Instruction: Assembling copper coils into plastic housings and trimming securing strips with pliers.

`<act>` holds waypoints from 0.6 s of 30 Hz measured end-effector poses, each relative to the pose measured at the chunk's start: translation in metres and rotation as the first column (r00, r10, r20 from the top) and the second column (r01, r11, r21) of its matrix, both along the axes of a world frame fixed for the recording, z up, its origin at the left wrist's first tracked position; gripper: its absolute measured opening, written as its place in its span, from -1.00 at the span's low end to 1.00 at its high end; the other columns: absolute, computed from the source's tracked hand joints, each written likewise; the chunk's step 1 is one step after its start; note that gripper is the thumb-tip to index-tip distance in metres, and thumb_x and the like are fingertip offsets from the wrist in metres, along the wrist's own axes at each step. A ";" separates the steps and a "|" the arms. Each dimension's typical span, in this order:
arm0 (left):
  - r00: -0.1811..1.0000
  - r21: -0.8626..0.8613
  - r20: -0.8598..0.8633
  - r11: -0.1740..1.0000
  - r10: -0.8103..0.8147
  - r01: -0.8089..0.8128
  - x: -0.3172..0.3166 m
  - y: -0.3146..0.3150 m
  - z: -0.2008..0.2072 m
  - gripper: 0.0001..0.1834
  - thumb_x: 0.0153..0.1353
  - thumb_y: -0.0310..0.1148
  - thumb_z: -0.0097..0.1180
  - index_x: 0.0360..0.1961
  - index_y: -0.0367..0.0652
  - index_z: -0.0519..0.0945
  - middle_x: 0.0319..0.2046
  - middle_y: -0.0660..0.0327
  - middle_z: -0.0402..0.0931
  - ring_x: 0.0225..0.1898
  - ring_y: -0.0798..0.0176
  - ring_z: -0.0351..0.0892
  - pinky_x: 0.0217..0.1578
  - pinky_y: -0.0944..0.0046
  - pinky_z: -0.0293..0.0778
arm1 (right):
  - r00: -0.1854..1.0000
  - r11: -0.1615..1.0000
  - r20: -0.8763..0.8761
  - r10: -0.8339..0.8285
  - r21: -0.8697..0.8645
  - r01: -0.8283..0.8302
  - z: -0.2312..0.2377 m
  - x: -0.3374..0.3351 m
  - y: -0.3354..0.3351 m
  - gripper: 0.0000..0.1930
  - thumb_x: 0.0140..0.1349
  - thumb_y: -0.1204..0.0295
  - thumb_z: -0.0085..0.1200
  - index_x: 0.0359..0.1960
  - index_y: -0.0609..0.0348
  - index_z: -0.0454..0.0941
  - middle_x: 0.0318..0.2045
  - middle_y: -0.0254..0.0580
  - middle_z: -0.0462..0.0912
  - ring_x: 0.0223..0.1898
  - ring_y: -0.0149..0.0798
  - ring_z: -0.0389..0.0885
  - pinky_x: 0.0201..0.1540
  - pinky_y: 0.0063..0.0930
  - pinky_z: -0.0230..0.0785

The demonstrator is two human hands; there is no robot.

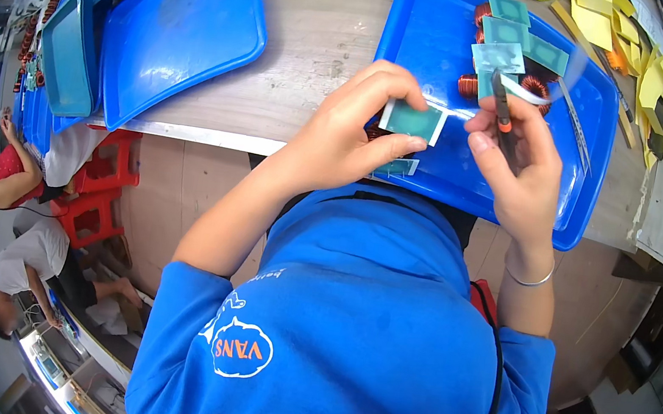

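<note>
Head view: table (328,1) across the top, blue tray (430,37) on its right side. Left hand (353,120) and right hand (530,168) both over the tray. Copper coils (535,90) and green cards (506,32) bunched in the tray's far part. Held card (414,123), green, white edges: over the tray's near-left part, left grip narrow, thumb-and-finger pinch; can't tell if a coil's behind it. Black tool (502,106), orange band: in right grip, tilted.

The left hand (359,121) pinches a green plate (414,123); at its three o'clock, the right hand (529,172) grips a black tool (501,104).
</note>
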State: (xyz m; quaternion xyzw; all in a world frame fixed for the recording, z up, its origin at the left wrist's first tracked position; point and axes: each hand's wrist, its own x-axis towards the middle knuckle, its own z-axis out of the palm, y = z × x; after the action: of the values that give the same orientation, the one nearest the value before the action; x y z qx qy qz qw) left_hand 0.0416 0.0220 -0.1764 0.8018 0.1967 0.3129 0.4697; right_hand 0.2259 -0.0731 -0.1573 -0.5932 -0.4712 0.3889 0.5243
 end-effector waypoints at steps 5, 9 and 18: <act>0.999 0.175 -0.046 0.984 -0.008 0.016 -0.011 0.001 -0.012 -0.57 -0.22 -0.46 0.34 -0.28 -0.16 0.43 -0.25 0.16 0.43 -0.11 0.11 0.40 0.02 0.11 0.23 | 0.995 0.996 0.053 0.081 0.022 -0.083 -0.010 -0.007 0.001 -0.59 -0.02 0.49 0.18 -0.09 0.22 0.36 -0.14 -0.21 0.48 -0.25 -0.42 0.48 -0.16 -0.54 0.32; 1.000 0.040 0.016 0.999 -0.019 0.018 -0.014 -0.005 -0.008 -0.47 -0.27 -0.43 0.37 -0.19 -0.12 0.42 -0.17 0.16 0.41 -0.02 0.06 0.35 0.05 0.10 0.21 | 0.966 0.970 0.110 0.236 0.041 -0.242 -0.019 -0.014 0.008 -0.54 -0.04 0.43 0.21 -0.10 0.21 0.33 -0.14 -0.14 0.48 -0.19 -0.26 0.51 -0.13 -0.43 0.34; 0.984 -0.085 -0.136 0.988 0.115 -0.127 -0.030 -0.007 -0.012 -0.19 -0.30 -0.48 0.40 0.08 -0.11 0.30 0.11 0.06 0.09 0.08 0.07 0.24 0.00 0.17 0.36 | 0.976 0.977 0.086 0.198 -0.095 -0.190 -0.024 -0.020 0.011 -0.67 0.08 0.45 0.09 -0.11 0.18 0.34 -0.24 -0.13 0.53 -0.22 -0.26 0.52 -0.16 -0.41 0.35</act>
State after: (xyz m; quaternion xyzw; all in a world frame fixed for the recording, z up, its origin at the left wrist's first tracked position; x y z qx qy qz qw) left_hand 0.0112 0.0148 -0.1886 0.7842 0.2900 0.2780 0.4729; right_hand 0.2057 -0.0621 -0.1812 -0.5843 -0.5341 0.4294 0.4348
